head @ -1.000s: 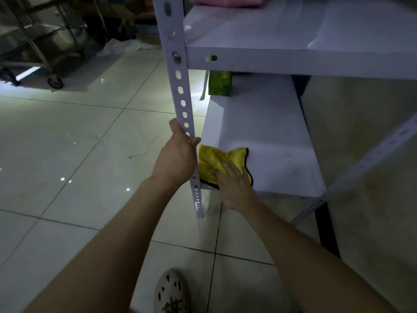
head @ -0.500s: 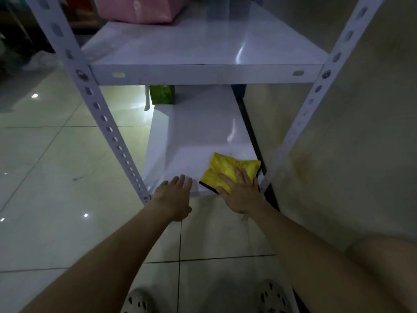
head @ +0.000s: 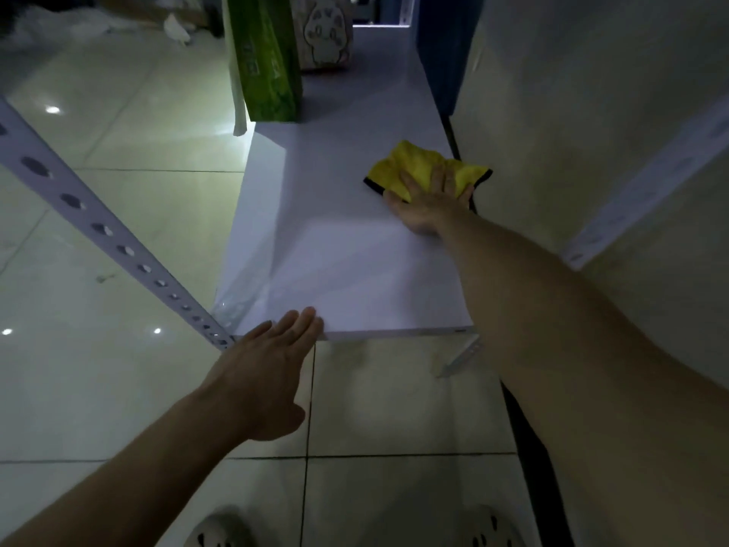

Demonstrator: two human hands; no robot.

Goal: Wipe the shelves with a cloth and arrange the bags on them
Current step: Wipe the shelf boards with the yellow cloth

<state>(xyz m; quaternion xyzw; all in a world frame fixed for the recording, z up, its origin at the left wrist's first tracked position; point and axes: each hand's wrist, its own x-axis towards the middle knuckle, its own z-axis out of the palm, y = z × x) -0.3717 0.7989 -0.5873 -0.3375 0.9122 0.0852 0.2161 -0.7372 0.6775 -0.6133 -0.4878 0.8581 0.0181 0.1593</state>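
Note:
A yellow cloth [head: 414,163] with a dark edge lies on the right side of the low white shelf [head: 335,262], close to the wall. My right hand [head: 430,203] presses flat on the cloth, fingers spread. At the shelf's near edge rests my left hand [head: 268,373], open, its fingertips touching the front lip beside the left upright. A green bag [head: 268,61] stands at the shelf's far left. Behind it is a beige bag with a cartoon animal [head: 323,37].
A perforated white upright [head: 98,227] slants down to the shelf's near left corner. Another upright [head: 647,191] runs along the wall [head: 591,92] on the right. Glossy tiled floor [head: 118,191] lies to the left and in front. My shoes show at the bottom edge.
My head has dropped below the upper shelf. My right hand pushed the cloth farther back along the shelf's right side. The left hand left the upright and now rests on the front edge.

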